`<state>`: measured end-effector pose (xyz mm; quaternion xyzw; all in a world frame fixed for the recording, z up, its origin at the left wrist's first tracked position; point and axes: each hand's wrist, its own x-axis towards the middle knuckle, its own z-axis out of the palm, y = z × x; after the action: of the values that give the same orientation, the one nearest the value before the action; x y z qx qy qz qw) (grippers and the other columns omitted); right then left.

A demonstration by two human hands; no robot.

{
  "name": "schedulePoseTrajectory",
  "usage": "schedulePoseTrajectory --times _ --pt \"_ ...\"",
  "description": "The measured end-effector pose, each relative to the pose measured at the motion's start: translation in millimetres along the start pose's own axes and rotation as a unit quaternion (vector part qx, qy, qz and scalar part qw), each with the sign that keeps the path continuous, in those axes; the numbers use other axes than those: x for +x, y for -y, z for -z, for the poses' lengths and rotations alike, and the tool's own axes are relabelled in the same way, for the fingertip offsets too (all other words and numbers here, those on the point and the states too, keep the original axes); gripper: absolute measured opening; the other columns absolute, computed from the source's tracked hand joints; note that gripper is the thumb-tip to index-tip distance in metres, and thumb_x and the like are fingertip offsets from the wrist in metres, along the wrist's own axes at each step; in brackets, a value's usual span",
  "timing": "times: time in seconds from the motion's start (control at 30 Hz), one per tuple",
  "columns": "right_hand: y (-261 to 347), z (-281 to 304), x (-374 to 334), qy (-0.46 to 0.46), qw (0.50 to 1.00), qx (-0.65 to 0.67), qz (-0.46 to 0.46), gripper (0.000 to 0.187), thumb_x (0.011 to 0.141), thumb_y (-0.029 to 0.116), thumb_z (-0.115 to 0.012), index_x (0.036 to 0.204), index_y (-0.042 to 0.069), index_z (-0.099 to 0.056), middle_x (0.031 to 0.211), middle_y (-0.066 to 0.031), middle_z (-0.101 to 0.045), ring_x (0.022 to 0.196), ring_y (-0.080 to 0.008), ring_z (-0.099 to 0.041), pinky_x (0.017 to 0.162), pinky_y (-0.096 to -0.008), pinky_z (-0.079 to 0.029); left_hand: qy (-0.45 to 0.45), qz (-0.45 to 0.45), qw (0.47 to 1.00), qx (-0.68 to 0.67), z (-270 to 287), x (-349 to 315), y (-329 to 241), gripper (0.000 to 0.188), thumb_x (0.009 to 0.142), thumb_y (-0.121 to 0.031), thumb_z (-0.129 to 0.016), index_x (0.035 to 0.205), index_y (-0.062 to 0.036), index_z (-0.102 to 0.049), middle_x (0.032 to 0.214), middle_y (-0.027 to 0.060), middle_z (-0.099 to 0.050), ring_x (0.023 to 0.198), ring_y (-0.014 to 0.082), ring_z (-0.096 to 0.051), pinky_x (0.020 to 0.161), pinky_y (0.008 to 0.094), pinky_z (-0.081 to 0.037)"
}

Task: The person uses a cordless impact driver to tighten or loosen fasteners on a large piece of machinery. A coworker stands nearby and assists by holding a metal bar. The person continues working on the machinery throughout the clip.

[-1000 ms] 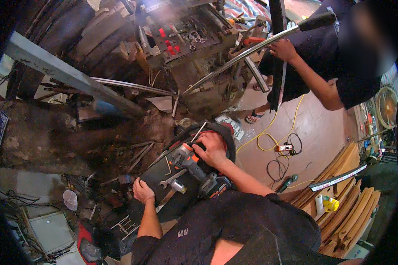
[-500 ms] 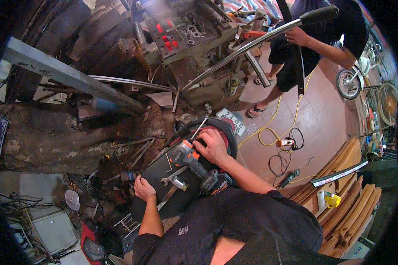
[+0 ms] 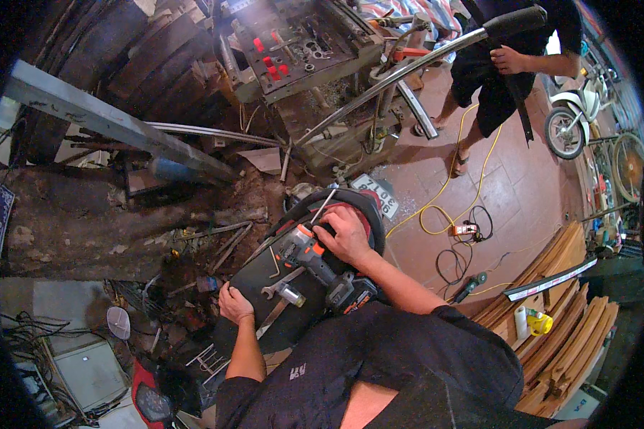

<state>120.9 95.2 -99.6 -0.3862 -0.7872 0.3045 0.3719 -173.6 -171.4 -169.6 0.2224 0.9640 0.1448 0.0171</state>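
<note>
A black motorbike seat (image 3: 261, 275) lies in front of me with tools on it. My left hand (image 3: 236, 306) grips its left edge, fingers curled over the side. My right hand (image 3: 347, 237) rests on the rear part with bent fingers, beside the head of an orange-and-grey cordless drill (image 3: 315, 261); what is under those fingers is hidden. Near the drill lie a hex key (image 3: 275, 263), an open-end wrench (image 3: 275, 287) and a hammer (image 3: 286, 300) with a silvery head. A thin metal rod (image 3: 323, 205) sticks out past my right fingers.
A grey steel beam (image 3: 114, 118) and a long lever with a black grip (image 3: 422, 61) cross the far side. A tool tray (image 3: 293, 57) stands behind. Another person's hand (image 3: 506, 60) holds a dark flat bar. Yellow cable (image 3: 429, 227) and wood strips (image 3: 551, 336) are on the right.
The other person at the far right has shifted, with a foot stepping right and the dark bar moving right and tilting. My hands have hardly moved.
</note>
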Motion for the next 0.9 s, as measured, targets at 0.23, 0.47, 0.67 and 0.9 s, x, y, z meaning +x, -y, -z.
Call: schedulePoseTrajectory --times 0.23,0.47,0.67,0.9 --pt "-1.8 -0.4 0.2 -0.001 1.0 -0.01 0.015 0.026 0.087 0.027 -0.08 0.095 0.005 -0.069 0.109 -0.0158 -0.068 0.107 -0.0382 -0.063 0.096 -0.0471 -0.051 -0.008 -0.009 1.0 -0.008 -2.3 0.7 3.3 0.039 0.102 -0.032 -0.051 0.131 -0.0145 -0.07 0.137 0.0083 -0.069 0.129 0.0329 -0.06 0.108 0.0488 -0.043" --pt "-1.3 -0.3 0.4 0.001 1.0 0.003 0.01 0.025 0.087 0.025 -0.08 0.095 0.005 -0.069 0.107 -0.015 -0.068 0.106 -0.0376 -0.063 0.096 -0.0471 -0.05 -0.004 -0.006 1.0 0.001 -3.7 0.5 5.1 0.039 0.102 -0.032 -0.051 0.131 -0.0139 -0.069 0.137 0.0091 -0.069 0.128 0.0338 -0.06 0.107 0.049 -0.044" --pt "1.0 1.8 -0.3 0.002 1.0 0.006 -0.002 0.027 0.087 0.027 -0.081 0.095 0.005 -0.069 0.107 -0.0155 -0.068 0.106 -0.0388 -0.062 0.096 -0.0473 -0.051 -0.005 -0.005 1.0 -0.007 -3.2 0.1 3.5 0.039 0.102 -0.032 -0.051 0.131 -0.0137 -0.069 0.137 0.0091 -0.069 0.129 0.0338 -0.06 0.107 0.0503 -0.043" --pt "1.2 1.4 -0.4 -0.009 1.0 0.003 0.008 0.024 0.087 0.024 -0.081 0.096 0.005 -0.07 0.104 -0.0144 -0.067 0.103 -0.0368 -0.062 0.093 -0.0458 -0.051 -0.004 -0.005 1.0 -0.012 -2.3 -1.0 2.2 0.039 0.102 -0.034 -0.051 0.131 -0.015 -0.07 0.139 0.0082 -0.068 0.129 0.0337 -0.059 0.106 0.0518 -0.042"
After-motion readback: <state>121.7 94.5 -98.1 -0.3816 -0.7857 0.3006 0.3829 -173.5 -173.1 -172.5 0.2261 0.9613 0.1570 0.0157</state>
